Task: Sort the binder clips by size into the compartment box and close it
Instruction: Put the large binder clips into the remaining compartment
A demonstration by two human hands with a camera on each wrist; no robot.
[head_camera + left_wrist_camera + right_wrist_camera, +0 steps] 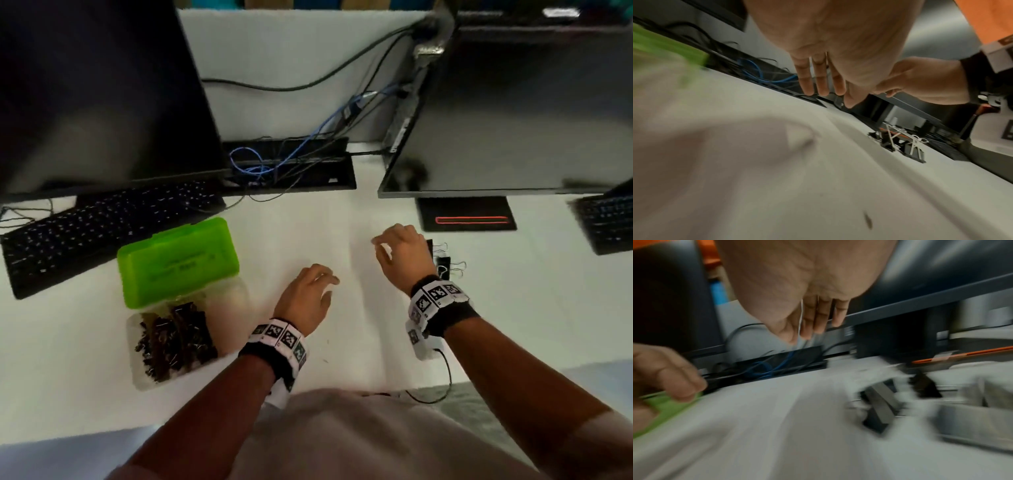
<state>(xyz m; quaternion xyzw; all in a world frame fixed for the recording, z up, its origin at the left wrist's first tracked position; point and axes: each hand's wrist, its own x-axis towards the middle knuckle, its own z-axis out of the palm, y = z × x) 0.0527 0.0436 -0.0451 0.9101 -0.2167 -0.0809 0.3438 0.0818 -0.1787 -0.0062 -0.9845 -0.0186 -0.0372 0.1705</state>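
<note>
Hands hover empty over the white desk (342, 222). The person's left hand (308, 298) hangs palm down near the middle of the desk, fingers (807, 78) straight and loosely together, holding nothing. At about two o'clock from it, the person's right hand (400, 253) is also palm down with fingers (818, 316) relaxed and slightly bent, empty too. Just beyond it, toward three o'clock, a small heap of black binder clips with silver wire handles (447, 262) lies on the desk. At nine o'clock from the left hand sits the clear plastic compartment box (137, 342), its lime-green lid (178, 260) propped open at the far side; many dark clips (174, 342) already fill it, though blur hides how the compartments divide them.
</note>
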